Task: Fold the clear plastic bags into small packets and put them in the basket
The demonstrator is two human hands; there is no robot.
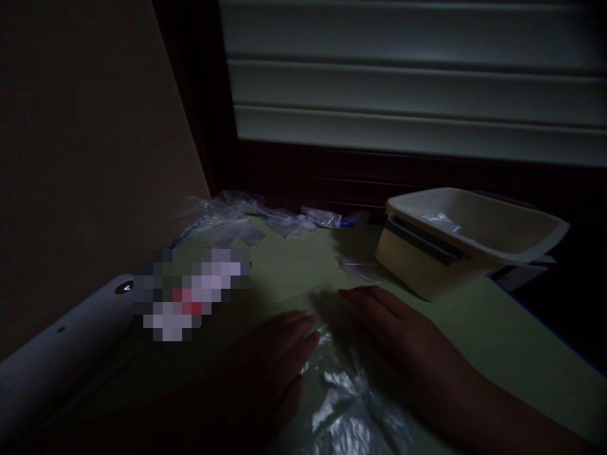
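Head view, in a dim room: nearest the person, a crumpled clear plastic bag [348, 404] lies flat on the pale green tabletop [493, 328], catching what little light there is. Both hands rest on it, palms down. The left hand [272, 363] lies on the bag's left side, its fingers [303, 328] stretched out straight and close together, pointing away from the person. The right hand [393, 335] lies on the bag's right side, its fingers [360, 297] likewise laid flat and reaching toward the far left, so that the two sets of fingertips sit near each other above the bag's upper edge. Neither hand is curled around anything; both are spread flat, pressing on the plastic, and the shiny creased middle of the bag shows between them.

To the left, a white rounded device [61, 354] lies at the tabletop's edge, with a blurred-out patch just beside it. Farther back on the right stands a cream plastic basin [474, 243], tilted, with a scrap of clear plastic inside. At the far edge, against the dark wall under the window blind [412, 82], lies a heap of more clear plastic bags [251, 218].
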